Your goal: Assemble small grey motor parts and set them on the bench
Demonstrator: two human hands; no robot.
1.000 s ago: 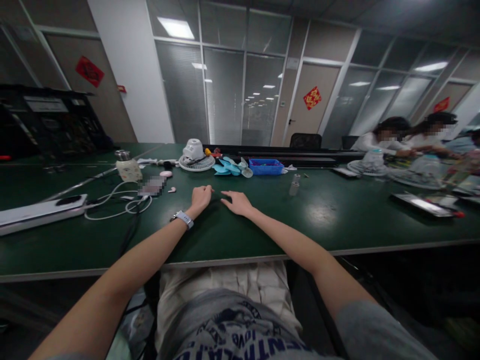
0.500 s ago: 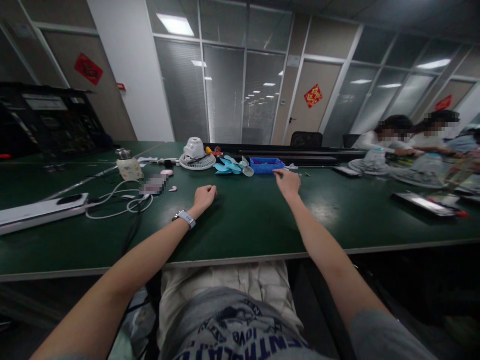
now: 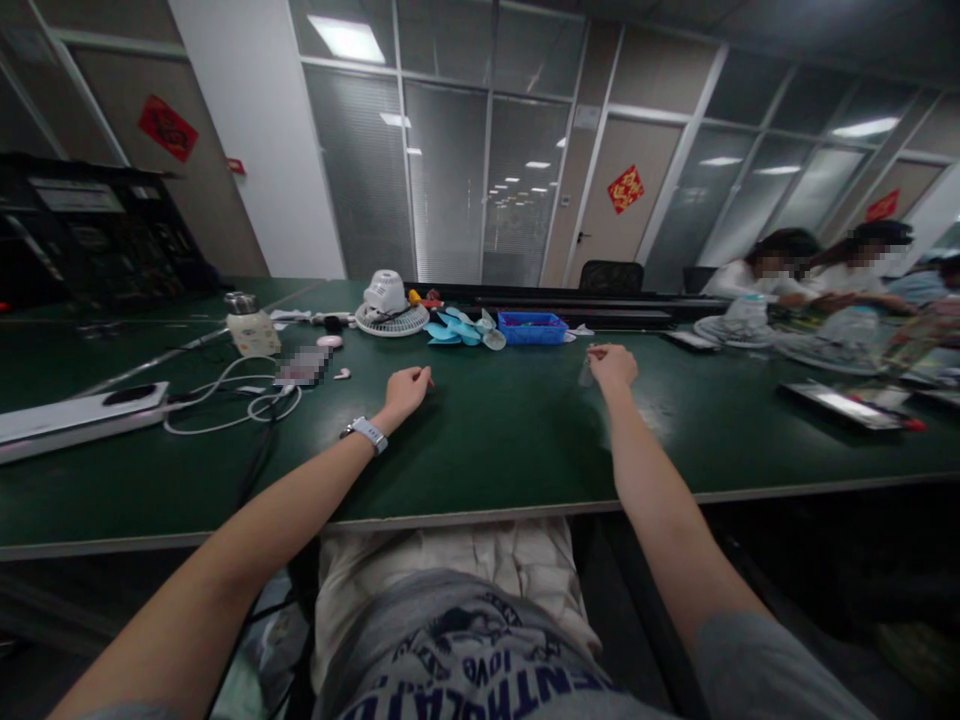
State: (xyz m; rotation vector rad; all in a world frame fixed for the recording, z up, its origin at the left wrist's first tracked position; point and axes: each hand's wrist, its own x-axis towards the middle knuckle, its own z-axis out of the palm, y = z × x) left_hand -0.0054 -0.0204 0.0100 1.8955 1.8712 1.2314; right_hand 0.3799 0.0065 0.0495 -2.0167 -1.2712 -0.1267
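My left hand [image 3: 407,390] rests on the green table [image 3: 495,440] in a loose fist, a watch on its wrist. A tiny reddish tip shows at its fingers; I cannot make out what it is. My right hand [image 3: 615,366] is stretched further out to the right, its fingers curled over the top of a small clear tube [image 3: 585,377] that stands on the table. Whether the tube is lifted off the surface is not visible.
Behind the hands lie a white fan body on its grille [image 3: 388,306], light-blue fan blades [image 3: 461,334] and a blue tray [image 3: 532,328]. A power strip [image 3: 75,412], white cable [image 3: 225,400] and a cup [image 3: 251,332] sit at the left. Other people [image 3: 787,275] work at the far right.
My right hand left the spot beside my left hand, reached out toward the blue tray, then drew back a little and closed over the clear tube. My left hand stayed put.
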